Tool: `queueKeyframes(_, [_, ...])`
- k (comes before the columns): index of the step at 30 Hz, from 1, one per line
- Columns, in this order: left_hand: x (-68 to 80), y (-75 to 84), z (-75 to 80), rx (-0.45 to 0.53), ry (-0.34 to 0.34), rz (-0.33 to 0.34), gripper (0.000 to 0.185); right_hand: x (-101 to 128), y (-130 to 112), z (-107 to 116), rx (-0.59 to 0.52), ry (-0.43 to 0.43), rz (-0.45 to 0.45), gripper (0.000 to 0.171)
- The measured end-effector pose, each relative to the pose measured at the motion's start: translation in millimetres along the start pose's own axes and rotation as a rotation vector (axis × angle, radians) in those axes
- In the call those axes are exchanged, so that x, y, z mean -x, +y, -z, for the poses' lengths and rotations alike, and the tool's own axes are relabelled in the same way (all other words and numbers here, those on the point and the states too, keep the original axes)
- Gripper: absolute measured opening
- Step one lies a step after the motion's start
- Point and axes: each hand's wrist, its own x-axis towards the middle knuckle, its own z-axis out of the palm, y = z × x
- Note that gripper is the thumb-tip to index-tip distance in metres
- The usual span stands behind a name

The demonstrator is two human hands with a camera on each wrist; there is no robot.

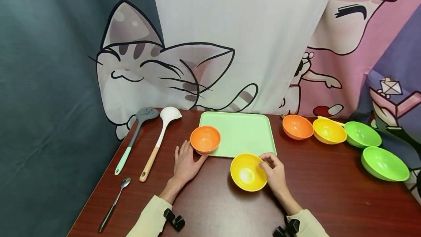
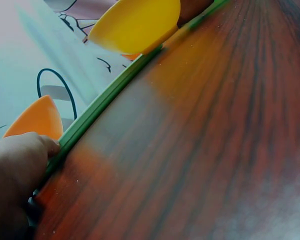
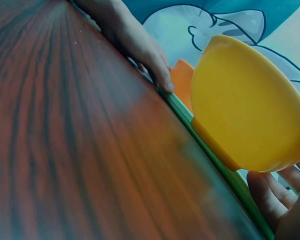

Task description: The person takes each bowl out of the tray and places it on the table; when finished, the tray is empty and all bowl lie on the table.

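Note:
My right hand [image 1: 275, 173] grips a yellow bowl [image 1: 247, 178] by its right side, thumb over the rim. In the right wrist view that yellow bowl [image 3: 250, 107] is raised, its base near the edge of the green tray. At the front left corner of the light green tray [image 1: 245, 134], my left hand [image 1: 186, 164] lies with fingers extended and the thumb along the tray's front edge. An orange bowl [image 1: 205, 139] sits on the tray's left part, just beyond that thumb. In the left wrist view the thumb [image 2: 49, 145] overlaps the tray edge beside the orange bowl [image 2: 40, 120].
To the left lie a grey slotted turner [image 1: 136, 131], a white ladle [image 1: 163, 129] and a small dark-handled spoon [image 1: 115, 204]. A second orange bowl [image 1: 297, 127], another yellow bowl [image 1: 329, 131] and two green bowls [image 1: 385, 164] stand at the right. A printed curtain [image 1: 243, 28] hangs behind the table.

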Motion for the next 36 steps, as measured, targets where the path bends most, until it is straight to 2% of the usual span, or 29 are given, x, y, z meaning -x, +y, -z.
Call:
queueKeyframes(14, [0.2,3.3,-3.7,0.028,-0.018,0.011,0.083,1,5,41,0.035,0.101,-0.063,0.015])
queueKeyframes(20, [0.3,4.4,-4.9,0.026,-0.022,0.011,0.083,1,5,60,-0.009,0.145,-0.103,0.015])
queueKeyframes(26, [-0.5,7.2,-5.3,0.023,-0.012,-0.001,0.084,-1,7,79,-0.052,0.229,-0.148,0.012])
queueKeyframes(30, [-0.9,7.5,-5.3,0.012,-0.002,-0.023,0.083,-4,8,92,-0.078,0.324,-0.179,0.013])
queueKeyframes(36, [-0.7,4.6,-0.2,0.012,0.018,-0.002,0.082,-16,9,109,-0.098,0.398,-0.246,0.014])
